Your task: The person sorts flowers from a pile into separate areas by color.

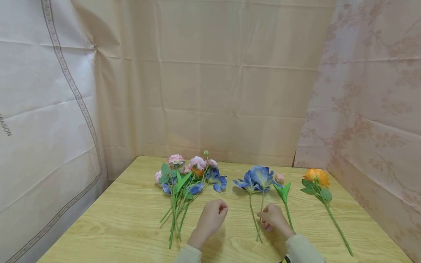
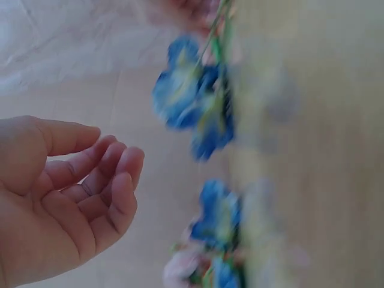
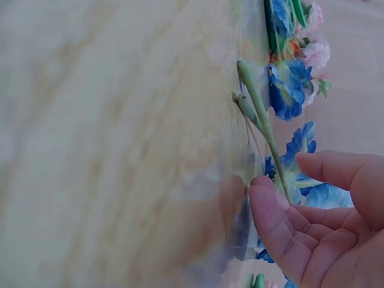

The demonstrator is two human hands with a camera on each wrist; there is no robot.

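Note:
Two blue iris-like flowers point(image 1: 262, 177) lie side by side on the wooden table point(image 1: 131, 219), their stems crossing towards the near edge. Over those stems is my right hand point(image 1: 275, 218). In the right wrist view, a green stem point(image 3: 261, 114) passes behind its fingers, the thumb standing apart from them; whether they touch the stem is unclear. My left hand point(image 1: 212, 216) hovers between the irises and a mixed pile of flowers. Its fingers point(image 2: 120, 204) are loosely curled, with nothing in them.
The pile at left holds pink flowers point(image 1: 197, 163), blue irises point(image 1: 217, 180) and green stems. Right of my right hand lies a pink bud with green leaves point(image 1: 283, 191). Farther right is an orange flower point(image 1: 317, 177) on a long stem. Curtains point(image 1: 210, 80) hang around the table.

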